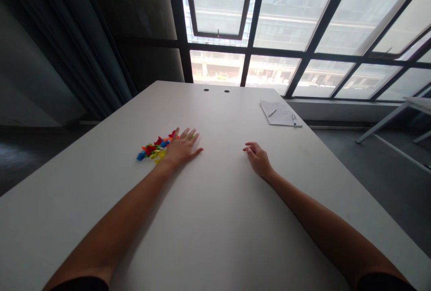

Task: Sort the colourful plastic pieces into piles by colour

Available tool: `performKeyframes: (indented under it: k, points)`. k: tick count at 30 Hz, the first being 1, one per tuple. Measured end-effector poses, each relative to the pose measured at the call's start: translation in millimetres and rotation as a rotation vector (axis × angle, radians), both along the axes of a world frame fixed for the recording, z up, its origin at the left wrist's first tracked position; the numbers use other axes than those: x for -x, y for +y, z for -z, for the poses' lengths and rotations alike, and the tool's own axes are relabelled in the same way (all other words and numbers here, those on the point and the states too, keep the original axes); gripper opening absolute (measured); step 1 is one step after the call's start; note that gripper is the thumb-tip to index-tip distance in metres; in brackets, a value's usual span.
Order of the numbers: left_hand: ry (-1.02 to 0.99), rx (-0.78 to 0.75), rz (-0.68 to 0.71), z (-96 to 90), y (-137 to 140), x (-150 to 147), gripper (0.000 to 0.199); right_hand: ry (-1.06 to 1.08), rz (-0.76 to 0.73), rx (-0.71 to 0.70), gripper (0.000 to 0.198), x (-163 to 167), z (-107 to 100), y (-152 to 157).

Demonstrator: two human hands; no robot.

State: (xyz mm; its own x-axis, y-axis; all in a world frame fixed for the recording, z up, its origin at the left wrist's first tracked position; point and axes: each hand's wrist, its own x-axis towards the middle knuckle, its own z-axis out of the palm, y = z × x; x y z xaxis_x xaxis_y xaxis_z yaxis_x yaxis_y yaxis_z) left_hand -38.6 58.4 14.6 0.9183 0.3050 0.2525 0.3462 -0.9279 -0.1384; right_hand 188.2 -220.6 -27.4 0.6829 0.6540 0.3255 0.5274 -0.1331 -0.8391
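Observation:
My left hand [182,147] is spread with its palm down on the right side of a small pile of colourful plastic pieces [153,149]. Red, blue, yellow, green and orange pieces lie in the heap, and their exact kind is too small to tell. A bit of green shows between the fingers, and part of the pile is hidden under the hand. To the right, apart from the pile, my right hand [258,158] rests at the white table [215,219]. Its fingers are curled in towards the thumb, with no object visible in them.
Sheets of paper [278,118] with handwriting lie at the table's far right, a pen [294,121] and another slim white item [272,112] on them. Two round holes [206,90] sit near the far edge. Windows stand beyond, a dark curtain [77,44] at left, another table [419,102] at right.

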Motion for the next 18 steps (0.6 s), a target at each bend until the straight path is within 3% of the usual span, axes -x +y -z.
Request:
performKeyframes:
  k: [3,7,11,18]
  points:
    - [0.043,0.012,-0.044,6.2,6.4,-7.4,0.064,-0.005,0.007,0.008,0.036,0.1,0.2,-1.2]
    - [-0.007,-0.038,-0.115,7.9,16.4,7.7,0.06,-0.015,0.0,0.034,0.037,1.2,-0.3,-1.8]
    - [-0.087,-0.083,-0.154,5.5,4.0,18.8,0.053,-0.03,-0.013,0.039,0.038,2.0,-1.2,-1.4]
    - [-0.135,0.098,0.241,12.5,-47.3,10.8,0.04,-0.06,-0.015,0.035,0.036,-0.3,1.7,-0.8]
